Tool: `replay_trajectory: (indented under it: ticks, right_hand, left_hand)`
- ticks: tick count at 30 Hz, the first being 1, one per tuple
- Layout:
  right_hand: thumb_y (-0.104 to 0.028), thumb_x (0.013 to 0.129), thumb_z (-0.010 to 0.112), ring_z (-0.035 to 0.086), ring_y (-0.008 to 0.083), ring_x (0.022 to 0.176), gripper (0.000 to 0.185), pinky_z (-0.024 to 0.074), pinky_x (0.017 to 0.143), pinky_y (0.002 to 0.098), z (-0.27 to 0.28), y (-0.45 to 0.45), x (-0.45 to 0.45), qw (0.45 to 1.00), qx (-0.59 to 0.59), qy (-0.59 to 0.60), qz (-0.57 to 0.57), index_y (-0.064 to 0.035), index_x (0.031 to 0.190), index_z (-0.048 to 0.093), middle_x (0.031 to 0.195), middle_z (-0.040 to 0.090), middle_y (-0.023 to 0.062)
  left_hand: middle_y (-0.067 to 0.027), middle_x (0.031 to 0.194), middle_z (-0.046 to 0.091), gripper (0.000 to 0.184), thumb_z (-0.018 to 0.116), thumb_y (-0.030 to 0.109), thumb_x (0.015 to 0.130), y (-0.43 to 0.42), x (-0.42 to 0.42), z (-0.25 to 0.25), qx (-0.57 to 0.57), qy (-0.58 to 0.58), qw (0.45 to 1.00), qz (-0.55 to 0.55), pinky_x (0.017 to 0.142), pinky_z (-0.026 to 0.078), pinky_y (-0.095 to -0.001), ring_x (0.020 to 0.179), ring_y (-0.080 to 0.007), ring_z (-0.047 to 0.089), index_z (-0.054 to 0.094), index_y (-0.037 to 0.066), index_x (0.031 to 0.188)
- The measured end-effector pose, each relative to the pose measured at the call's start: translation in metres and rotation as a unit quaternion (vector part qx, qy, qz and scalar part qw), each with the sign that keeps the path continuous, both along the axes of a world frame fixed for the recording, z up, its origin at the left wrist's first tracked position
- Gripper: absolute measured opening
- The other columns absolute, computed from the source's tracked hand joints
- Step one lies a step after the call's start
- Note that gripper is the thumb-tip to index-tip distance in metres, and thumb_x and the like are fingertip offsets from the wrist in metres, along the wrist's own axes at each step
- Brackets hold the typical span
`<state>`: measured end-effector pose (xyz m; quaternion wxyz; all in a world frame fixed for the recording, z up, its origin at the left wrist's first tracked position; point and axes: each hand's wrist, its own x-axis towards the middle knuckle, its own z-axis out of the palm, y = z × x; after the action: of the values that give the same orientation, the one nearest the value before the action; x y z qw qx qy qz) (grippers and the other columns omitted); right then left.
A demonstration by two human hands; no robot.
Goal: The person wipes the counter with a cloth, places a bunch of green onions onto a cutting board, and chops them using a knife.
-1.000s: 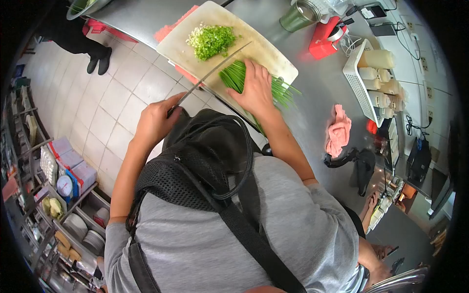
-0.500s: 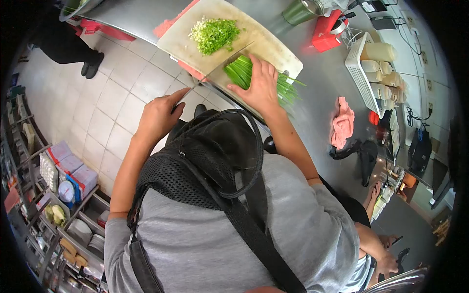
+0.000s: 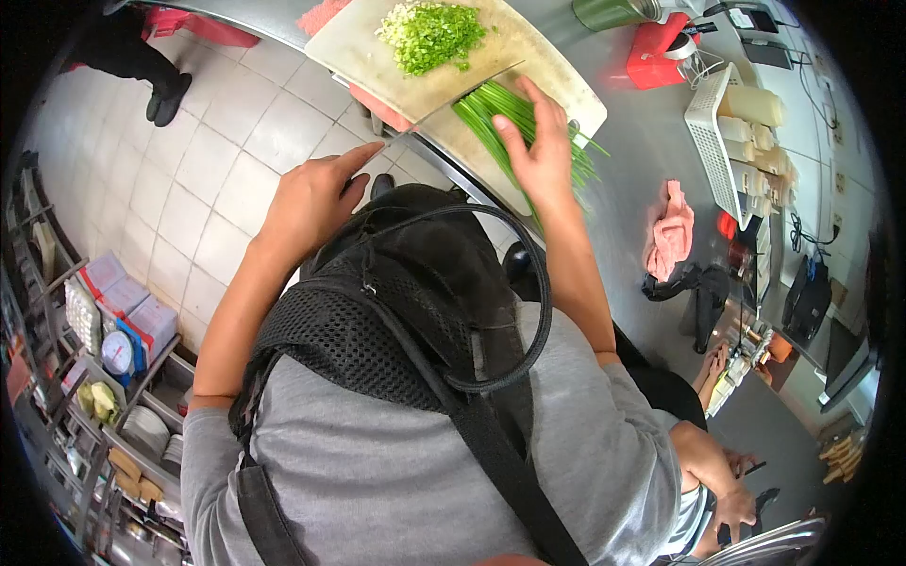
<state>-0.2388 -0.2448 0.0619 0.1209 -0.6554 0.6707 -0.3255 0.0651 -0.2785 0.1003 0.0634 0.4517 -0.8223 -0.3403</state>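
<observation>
Since a moment ago, the thumb of the right hand [image 3: 545,165] has drawn in nearer its fingers over the green stalks [image 3: 483,124]. At near left, a small scale [image 3: 117,351] sits among the shelf goods; at far left, another person's dark shoes [image 3: 168,99] stand on the tiled floor [image 3: 222,141]. Next comes the left hand [image 3: 311,193], fingers curled round the handle of a knife [image 3: 472,92], most of that grip hidden. Its thin blade reaches over the pale cutting board [image 3: 514,33], with a heap of chopped greens [image 3: 429,38] on the far side and the uncut bunch just beside it on the near side. Lying on that bunch, the right hand has thumb and fingers spread apart; how firmly it presses, I cannot tell. Farther right on the metal worktop [image 3: 642,123] are a green container [image 3: 613,11], a red device [image 3: 651,52], a crumpled pink cloth [image 3: 670,226] and a white basket [image 3: 703,123] of bottles [image 3: 750,104].
</observation>
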Motion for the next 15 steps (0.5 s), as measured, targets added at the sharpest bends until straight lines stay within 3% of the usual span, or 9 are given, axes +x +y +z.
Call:
replay_trajectory:
  ticks: [1, 2, 6, 9, 12, 15]
  right_hand:
    - [-0.033, 0.091, 0.074, 0.054, 0.0404, 0.122, 0.06, 0.0408, 0.106, 0.0463, 0.004, 0.0, -0.001, 1.0, -0.004, -0.022, -0.014, -0.0003, 0.137, 0.054, 0.13, 0.06, 0.0245]
    - [-0.026, 0.094, 0.07, 0.058, 0.0375, 0.113, 0.037, 0.0453, 0.099, 0.0432, 0.006, -0.001, -0.002, 0.998, -0.048, -0.037, -0.034, -0.0025, 0.122, 0.064, 0.119, 0.064, 0.0199]
    - [-0.016, 0.094, 0.07, 0.06, 0.0306, 0.098, 0.013, 0.0479, 0.087, 0.0412, 0.005, 0.001, -0.02, 0.995, -0.049, -0.023, -0.082, -0.0036, 0.093, 0.066, 0.1, 0.065, 0.0111]
    - [-0.014, 0.091, 0.072, 0.06, 0.0319, 0.101, 0.013, 0.0482, 0.09, 0.0413, 0.003, -0.006, -0.016, 0.99, -0.099, -0.052, -0.09, -0.0033, 0.095, 0.067, 0.103, 0.066, 0.0116]
    - [-0.017, 0.087, 0.077, 0.06, 0.0331, 0.105, 0.021, 0.048, 0.094, 0.0422, -0.004, -0.014, -0.012, 0.993, -0.087, -0.073, -0.022, -0.0041, 0.099, 0.066, 0.108, 0.066, 0.012]
    - [-0.023, 0.082, 0.082, 0.06, 0.034, 0.109, 0.031, 0.0474, 0.097, 0.0438, -0.005, -0.021, -0.004, 0.996, -0.084, 0.003, 0.036, -0.0056, 0.103, 0.065, 0.114, 0.066, 0.0127]
  left_hand:
    - [-0.021, 0.085, 0.07, 0.047, 0.066, 0.016, 0.092, 0.0, -0.001, 0.001, 0.005, -0.006, 1.0, 0.002, 0.073, 0.054, -0.0454, 0.077, -0.0376, 0.069, 0.061, 0.018, 0.139]
    - [-0.021, 0.084, 0.07, 0.048, 0.066, 0.016, 0.092, 0.0, -0.003, 0.003, 0.011, -0.013, 1.0, 0.003, 0.074, 0.054, -0.0456, 0.077, -0.0378, 0.068, 0.06, 0.019, 0.14]
    - [-0.0228, 0.081, 0.069, 0.056, 0.063, 0.016, 0.093, 0.001, -0.009, 0.005, 0.039, -0.038, 0.999, -0.006, 0.074, 0.055, -0.0481, 0.077, -0.04, 0.069, 0.051, 0.023, 0.147]
    - [-0.0239, 0.078, 0.068, 0.061, 0.059, 0.013, 0.094, 0.001, -0.013, 0.003, 0.029, -0.062, 0.997, -0.023, 0.073, 0.054, -0.0508, 0.076, -0.0417, 0.068, 0.043, 0.026, 0.152]
    - [-0.024, 0.076, 0.067, 0.063, 0.057, 0.012, 0.095, -0.003, -0.017, 0.007, 0.038, -0.103, 0.994, -0.029, 0.071, 0.054, -0.0529, 0.074, -0.0429, 0.068, 0.039, 0.027, 0.154]
    - [-0.0236, 0.075, 0.067, 0.064, 0.056, 0.011, 0.095, -0.003, -0.017, 0.006, 0.027, -0.106, 0.994, -0.031, 0.069, 0.054, -0.0534, 0.072, -0.0432, 0.067, 0.038, 0.026, 0.155]
